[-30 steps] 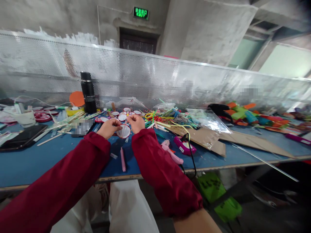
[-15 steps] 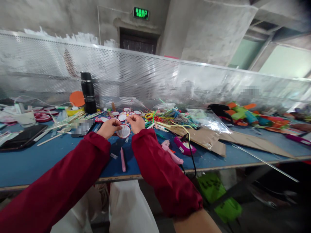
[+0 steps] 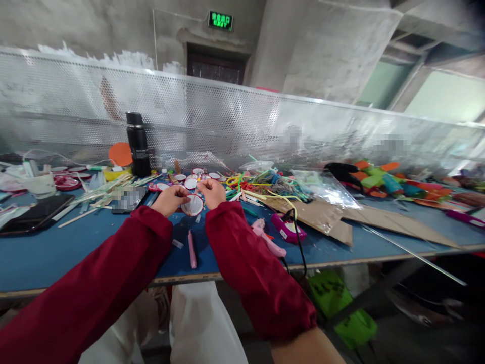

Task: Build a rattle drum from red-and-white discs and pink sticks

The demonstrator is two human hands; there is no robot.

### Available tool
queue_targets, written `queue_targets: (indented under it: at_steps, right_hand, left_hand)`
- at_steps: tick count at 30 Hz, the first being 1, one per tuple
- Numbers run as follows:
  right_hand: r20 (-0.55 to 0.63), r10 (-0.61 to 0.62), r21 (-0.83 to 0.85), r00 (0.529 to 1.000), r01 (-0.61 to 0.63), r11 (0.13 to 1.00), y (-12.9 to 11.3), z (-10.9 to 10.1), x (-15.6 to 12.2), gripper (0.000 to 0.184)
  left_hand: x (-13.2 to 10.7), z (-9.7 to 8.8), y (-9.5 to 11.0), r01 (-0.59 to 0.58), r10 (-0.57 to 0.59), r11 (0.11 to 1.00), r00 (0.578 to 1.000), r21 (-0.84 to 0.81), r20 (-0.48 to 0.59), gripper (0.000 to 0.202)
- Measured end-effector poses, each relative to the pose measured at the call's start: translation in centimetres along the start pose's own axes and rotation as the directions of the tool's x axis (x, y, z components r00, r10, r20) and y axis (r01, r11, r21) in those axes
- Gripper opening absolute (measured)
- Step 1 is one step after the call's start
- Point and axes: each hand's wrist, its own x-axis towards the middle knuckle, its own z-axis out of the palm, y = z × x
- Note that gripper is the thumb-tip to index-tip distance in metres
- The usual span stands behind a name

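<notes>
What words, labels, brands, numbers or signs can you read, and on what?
"EXIT": green sign; characters above it blurred.
Bottle: white lettering, too small to read.
Green thing: dark marks, unreadable.
Nearer purple object: white label, too small.
Far-right purple object: same.
Table edge: marks, too small.

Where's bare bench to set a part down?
Front left: blue tabletop between the black flat device, left sleeve and front edge. Smaller: strip bordered by purple device, cardboard and front edge. Crowded: around left hand and right hand, white discs beyond, coloured strands to the right.
</notes>
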Motion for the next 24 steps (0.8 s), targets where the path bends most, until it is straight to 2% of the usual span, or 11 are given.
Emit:
queue_targets:
  at_steps: [18,24]
  right_hand:
    - [0.021,0.003,0.019,1.000,-0.003,1.000,-0.2,0.1,0.0,0.015]
    - [0.035,0.005,0.019,0.999,-0.006,1.000,0.2,0.2,0.2,0.015]
  left_hand:
    - [1.3,-0.6,-1.3,-0.045,0.044,0.997,0.999,0.060,0.015,0.032]
    - [1.6,-0.9,-1.6,-0.072,0.066,0.985,0.997,0.154,0.044,0.029]
